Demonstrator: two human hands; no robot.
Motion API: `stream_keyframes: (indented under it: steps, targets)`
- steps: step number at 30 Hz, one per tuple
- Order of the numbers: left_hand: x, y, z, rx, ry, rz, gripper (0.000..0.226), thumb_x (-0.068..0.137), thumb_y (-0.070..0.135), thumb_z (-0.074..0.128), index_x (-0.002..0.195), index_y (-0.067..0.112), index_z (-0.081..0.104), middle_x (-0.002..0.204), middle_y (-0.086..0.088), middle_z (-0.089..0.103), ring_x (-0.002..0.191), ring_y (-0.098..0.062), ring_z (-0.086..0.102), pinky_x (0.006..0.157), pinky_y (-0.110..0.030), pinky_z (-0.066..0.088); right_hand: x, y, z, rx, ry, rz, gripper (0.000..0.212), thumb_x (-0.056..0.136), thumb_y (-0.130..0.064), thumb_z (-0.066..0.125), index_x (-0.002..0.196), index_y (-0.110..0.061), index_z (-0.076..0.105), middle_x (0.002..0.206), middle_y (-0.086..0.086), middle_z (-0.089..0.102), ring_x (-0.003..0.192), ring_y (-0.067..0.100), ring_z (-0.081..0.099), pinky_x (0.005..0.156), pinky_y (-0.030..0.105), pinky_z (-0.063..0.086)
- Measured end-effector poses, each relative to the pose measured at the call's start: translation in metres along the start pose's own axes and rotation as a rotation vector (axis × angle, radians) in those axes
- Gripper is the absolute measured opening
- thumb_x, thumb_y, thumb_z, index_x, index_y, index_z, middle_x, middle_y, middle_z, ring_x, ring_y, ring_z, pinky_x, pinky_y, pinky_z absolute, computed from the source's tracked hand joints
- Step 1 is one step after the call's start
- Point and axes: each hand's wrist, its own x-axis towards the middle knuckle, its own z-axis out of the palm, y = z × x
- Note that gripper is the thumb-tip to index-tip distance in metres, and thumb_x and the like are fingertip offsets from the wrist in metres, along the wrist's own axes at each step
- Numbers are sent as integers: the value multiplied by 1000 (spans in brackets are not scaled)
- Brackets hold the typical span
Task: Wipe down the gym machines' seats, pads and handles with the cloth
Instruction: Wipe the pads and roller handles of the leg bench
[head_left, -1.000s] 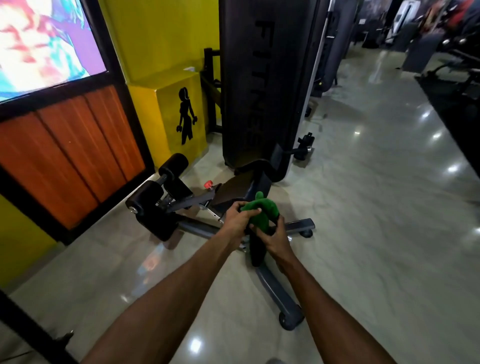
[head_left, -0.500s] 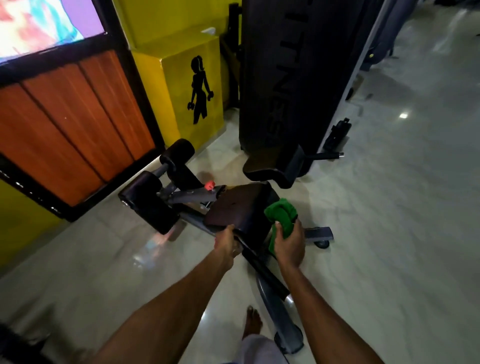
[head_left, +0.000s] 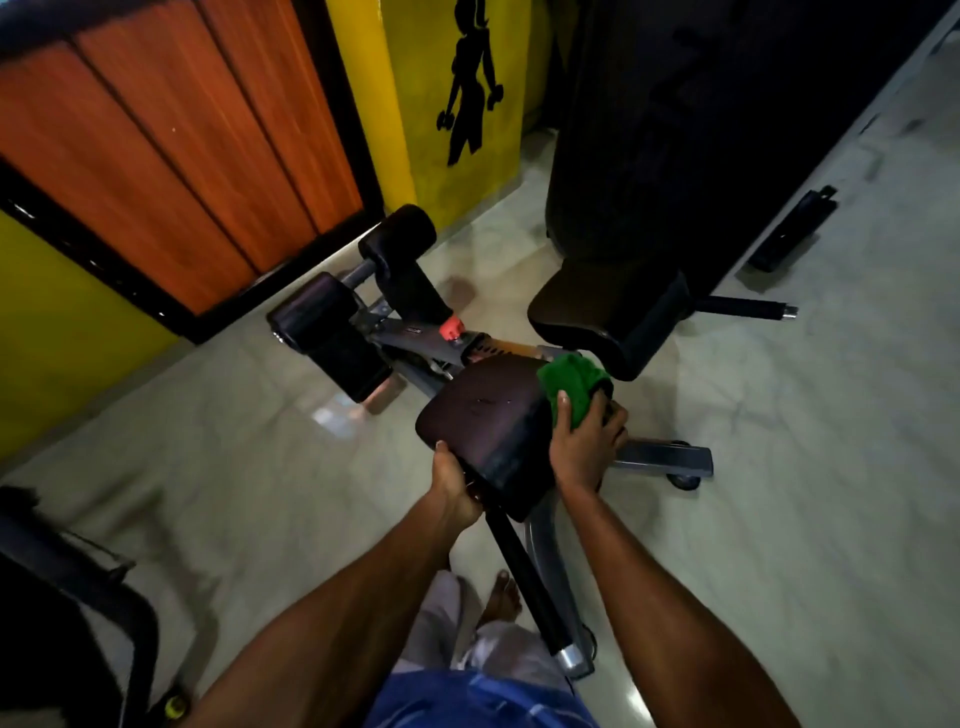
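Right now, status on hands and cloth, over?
Left hand grips seat pad near edge. Right hand holds green cloth against pad's right side. Nothing blocking.

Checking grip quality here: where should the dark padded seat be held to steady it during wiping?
Grip the dark padded seat at its near left corner, from the person's side, as the left hand does: the edge overhangs, so fingers curl under, leaving the top free for the green cloth.

Dark seat pad (head_left: 488, 415): smooth, vinyl-like, slight sheen. On its far-R corner, green cloth (head_left: 569, 382): fuzzy pile. Under it, floor (head_left: 779, 519): polished, glossy, reflective. Beyond it, roller pads (head_left: 322, 322): matt blk. Nearer than it, bar (head_left: 524, 577) w/ shiny metal end cap. Far L of it, wall panels (head_left: 156, 145): wood-grain, satin.
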Motion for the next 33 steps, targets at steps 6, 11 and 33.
stream_keyframes:
  steps: [6, 11, 33]
  targets:
    - [14, 2, 4, -203, -27, -17, 60, 104, 47, 26, 134, 8, 59, 120, -11, 66, 79, -27, 63, 80, -35, 51, -77, 20, -7, -134, -71, -519, 41, 91, -42, 63, 121, -16, 57, 116, 13, 48, 98, 36, 55, 76, 43, 51]
    - [23, 3, 1, -272, -15, -51, 47, 104, 39, 32, 105, 6, 66, 90, -9, 71, 66, -29, 64, 73, -38, 51, -15, 13, -22, -276, -149, -546, 40, 94, -52, 58, 117, -19, 61, 116, 11, 49, 97, 33, 56, 72, 41, 52]
    - [43, 4, -23, -270, -66, -171, 54, 96, 53, 37, 96, 7, 66, 78, -10, 67, 72, -28, 62, 60, -33, 55, -41, -48, -7, -527, -256, -794, 38, 85, -54, 64, 111, -26, 69, 115, 7, 56, 98, 27, 52, 78, 40, 44]
